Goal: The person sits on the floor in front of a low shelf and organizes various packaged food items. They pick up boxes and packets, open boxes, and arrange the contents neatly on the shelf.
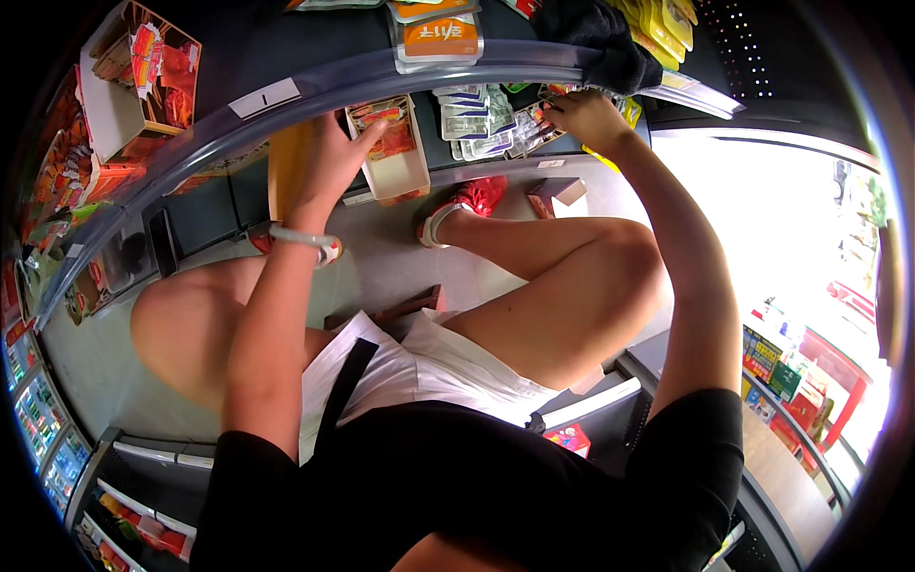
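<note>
Both hands reach onto a low shop shelf beneath a curved clear shelf edge. My left hand (336, 157) is beside an open display box with a printed red and orange inside (389, 164); its thumb is over the box's rim. Behind that wrist stands a yellowish-brown carton panel (284, 171); whether the fingers grip it is hidden. My right hand (590, 118) is at small clear and printed packets (530, 129) at the shelf's right part, fingers bent among them; its hold is unclear. Between the hands lie rows of silver-white sachets (472, 118).
A dark cloth (607, 43) hangs over the upper shelf edge (343, 79), near orange pouches (437, 39). An open snack box (139, 86) stands upper left. On the floor, a small carton (557, 196) is beside a red shoe (479, 196). Another shelf unit (143, 454) stands behind.
</note>
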Tool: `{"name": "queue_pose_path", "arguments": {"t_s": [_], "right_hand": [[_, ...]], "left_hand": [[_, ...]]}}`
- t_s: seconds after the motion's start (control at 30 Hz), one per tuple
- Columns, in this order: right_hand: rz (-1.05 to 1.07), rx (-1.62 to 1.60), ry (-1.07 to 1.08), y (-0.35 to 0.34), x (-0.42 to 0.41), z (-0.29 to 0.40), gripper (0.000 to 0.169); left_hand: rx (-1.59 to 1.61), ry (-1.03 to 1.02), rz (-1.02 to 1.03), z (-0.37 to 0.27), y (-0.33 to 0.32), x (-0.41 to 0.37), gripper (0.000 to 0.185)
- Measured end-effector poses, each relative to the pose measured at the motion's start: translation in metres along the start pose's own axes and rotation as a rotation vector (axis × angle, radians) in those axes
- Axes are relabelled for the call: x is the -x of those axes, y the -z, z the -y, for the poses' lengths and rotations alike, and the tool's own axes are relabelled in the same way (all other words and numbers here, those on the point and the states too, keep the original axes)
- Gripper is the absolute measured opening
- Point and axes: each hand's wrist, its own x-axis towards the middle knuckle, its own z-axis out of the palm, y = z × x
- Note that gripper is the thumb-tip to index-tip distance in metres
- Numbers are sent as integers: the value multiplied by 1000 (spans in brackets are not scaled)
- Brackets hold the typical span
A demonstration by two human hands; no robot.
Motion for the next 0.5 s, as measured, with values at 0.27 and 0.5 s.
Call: {"name": "queue_pose_path", "arguments": {"t_s": [0.27,0.5], "right_hand": [[3,-729,-783,137,-11,122,38],[-409,-2110,-963,143,-54,234,29]], "left_hand": [[638,250,-43,-81,33,103,51],[1694,754,573,-97,41,156,62]]}}
